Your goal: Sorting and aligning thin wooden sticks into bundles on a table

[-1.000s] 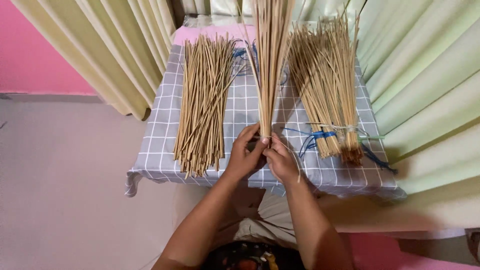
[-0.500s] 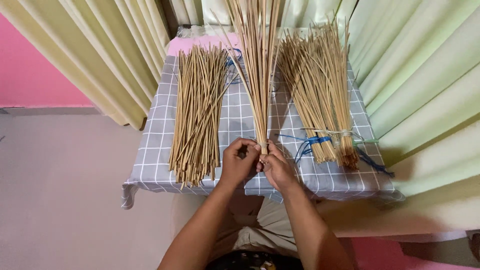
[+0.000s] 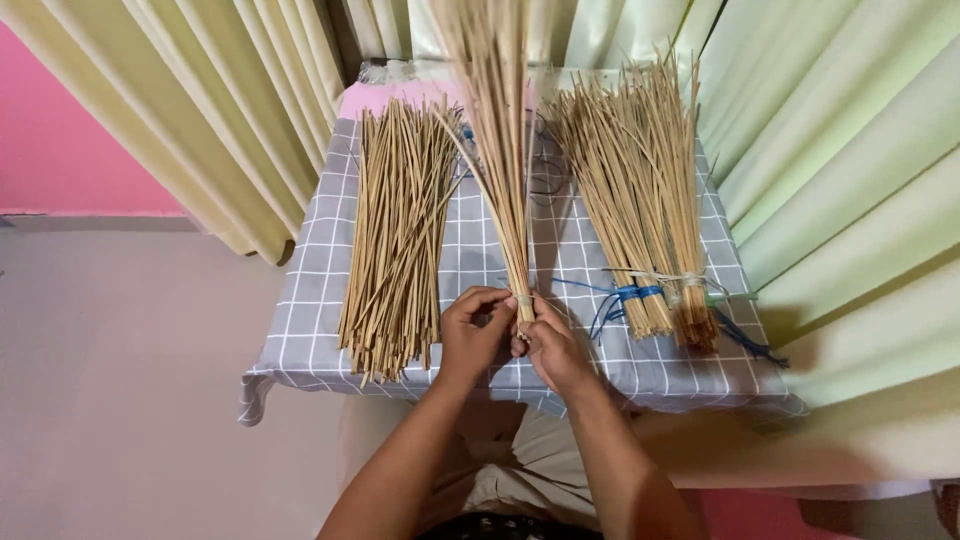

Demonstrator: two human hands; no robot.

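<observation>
Both hands are closing together around the base of a thin bundle of sticks (image 3: 505,170) near the lower middle of the frame: the left hand (image 3: 475,335) is curling its fingers (image 3: 488,298) over the butt end from the left, and the right hand (image 3: 553,345) is pinching the same end from the right, each grip narrow and holding the bundle, the two hands touching one another. A pale tie is showing just at the point where the fingertips are meeting the sticks, though how it is wound is too small to tell. From that grip the bundle is rising steeply toward the top middle of the frame, fanning out and blurring at its upper end. Beneath the hands a tabletop is lying under a grey cloth with a white grid (image 3: 320,300), its near edge hanging down just in front of the person's wrists. Left of the held bundle, a loose heap of sticks (image 3: 395,230) is lying lengthwise on the cloth, untied. Right of it, tied bundles (image 3: 630,200) are lying side by side, bound near their lower ends with blue cord (image 3: 625,295) and a pale string, the cord ends trailing over the cloth. Pale green curtains (image 3: 830,150) are hanging at the upper left and along the right side of the frame, and a pink wall (image 3: 60,130) is showing at the far left.
</observation>
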